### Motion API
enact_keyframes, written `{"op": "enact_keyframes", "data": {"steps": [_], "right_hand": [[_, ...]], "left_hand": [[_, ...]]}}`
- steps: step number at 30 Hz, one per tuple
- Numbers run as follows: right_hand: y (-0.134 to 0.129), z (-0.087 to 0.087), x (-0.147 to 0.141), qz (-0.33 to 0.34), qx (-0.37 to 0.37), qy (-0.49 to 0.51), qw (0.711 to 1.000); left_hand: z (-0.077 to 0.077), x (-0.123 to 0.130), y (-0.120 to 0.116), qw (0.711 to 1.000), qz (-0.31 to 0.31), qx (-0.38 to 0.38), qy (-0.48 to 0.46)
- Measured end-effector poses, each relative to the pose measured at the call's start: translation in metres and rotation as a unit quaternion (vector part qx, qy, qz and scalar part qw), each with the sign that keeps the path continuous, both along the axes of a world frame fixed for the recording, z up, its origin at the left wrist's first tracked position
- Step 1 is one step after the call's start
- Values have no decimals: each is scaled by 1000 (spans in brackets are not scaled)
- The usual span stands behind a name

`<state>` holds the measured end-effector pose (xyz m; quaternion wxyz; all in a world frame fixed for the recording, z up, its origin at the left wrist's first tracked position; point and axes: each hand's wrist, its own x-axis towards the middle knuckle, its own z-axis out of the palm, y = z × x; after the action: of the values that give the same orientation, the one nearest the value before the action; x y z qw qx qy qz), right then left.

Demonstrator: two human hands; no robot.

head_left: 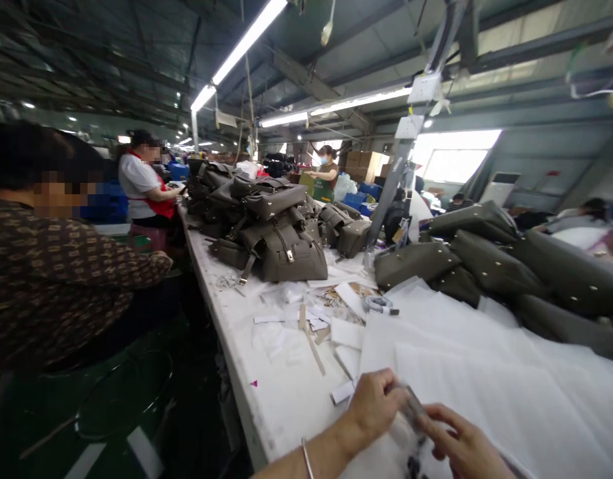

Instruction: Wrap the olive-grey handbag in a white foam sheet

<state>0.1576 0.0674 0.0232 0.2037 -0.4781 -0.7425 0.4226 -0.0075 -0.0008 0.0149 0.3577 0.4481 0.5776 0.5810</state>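
At the bench's [274,399] near edge — beside white sheets [466,366] — the left hand [373,404] and right hand [463,444] grasp a blurred dark strip [412,407] in their fingers.

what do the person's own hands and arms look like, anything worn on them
Both the left hand and right hand are bare, without gloves. A thin, smooth, silvery bracelet circles the left forearm, where no sleeve shows. Little of the right forearm is in frame.

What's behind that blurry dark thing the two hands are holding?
Beyond the dark thing lie white sheets, with dark bags farther back. The left hand and right hand hide whatever is directly behind them, so that can't be seen.
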Motion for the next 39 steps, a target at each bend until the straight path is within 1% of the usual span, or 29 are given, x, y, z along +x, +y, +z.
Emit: {"op": "enact_keyframes", "data": {"steps": [2, 4, 5, 6, 8, 10, 12, 14, 16, 18, 19, 20, 21, 22, 24, 25, 26, 28, 29, 30, 31, 33, 36, 39], "right_hand": [[-10, 13, -3, 5, 6, -37, 999], [-19, 28, -4, 40, 51, -52, 997], [-21, 33, -4, 29, 51, -49, 997], [-22, 37, -4, 15, 42, -45, 998], [-21, 40, -3, -3, 18, -39, 999], [-19, 40, -1, -12, -16, -31, 999], [-19, 47, 7, -24, -42, -16, 999], [-23, 63, 26, -43, -51, -2, 998], [-34, 86, 59, -64, -62, 35, 995], [-58, 107, 100, -71, -101, 84, 989], [-74, 114, 122, -68, -135, 99, 983], [-95, 117, 143, -62, -179, 105, 976], [-117, 116, 161, -57, -227, 98, 967], [-142, 110, 178, -56, -281, 88, 954], [-191, 85, 201, -75, -376, 86, 920], [-213, 69, 207, -100, -412, 96, 901], [-232, 53, 210, -133, -431, 116, 885], [-260, 26, 205, -222, -440, 177, 852], [-268, 18, 200, -258, -435, 215, 835], [-272, 13, 193, -287, -429, 256, 818], [-274, 11, 186, -305, -424, 296, 800], [-273, 13, 173, -322, -420, 370, 763], [-270, 19, 162, -307, -426, 459, 716], [-270, 17, 158, -274, -425, 522, 687]], "left_hand": [[2, -4, 0, 1000, 1, 6, -7], [2, -8, 3, 999, -15, 4, -30], [2, -9, 5, 998, -30, 2, -48], [1, -10, 6, 996, -52, -3, -66], [1, -11, 7, 989, -108, -17, -95], [2, -13, 4, 977, -183, -39, -105], [6, -14, -2, 959, -257, -65, -98], [11, -15, -7, 944, -308, -88, -82], [16, -15, -11, 932, -340, -110, -66], [18, -15, -12, 920, -364, -133, -52], [19, -15, -12, 916, -371, -144, -42], [18, -15, -11, 915, -373, -153, -30], [16, -16, -9, 917, -365, -158, -14], [13, -17, -7, 924, -348, -160, 8], [6, -17, -4, 940, -294, -159, 65], [2, -16, -2, 946, -266, -158, 98], [0, -15, 0, 948, -243, -158, 133], [-2, -9, 3, 943, -214, -157, 202], [-2, -6, 4, 937, -208, -155, 234], [0, -2, 6, 930, -205, -151, 264], [2, 2, 7, 923, -206, -146, 291], [8, 10, 7, 909, -212, -136, 332], [19, 22, 0, 899, -219, -119, 359], [33, 33, -18, 905, -205, -87, 363]]}}
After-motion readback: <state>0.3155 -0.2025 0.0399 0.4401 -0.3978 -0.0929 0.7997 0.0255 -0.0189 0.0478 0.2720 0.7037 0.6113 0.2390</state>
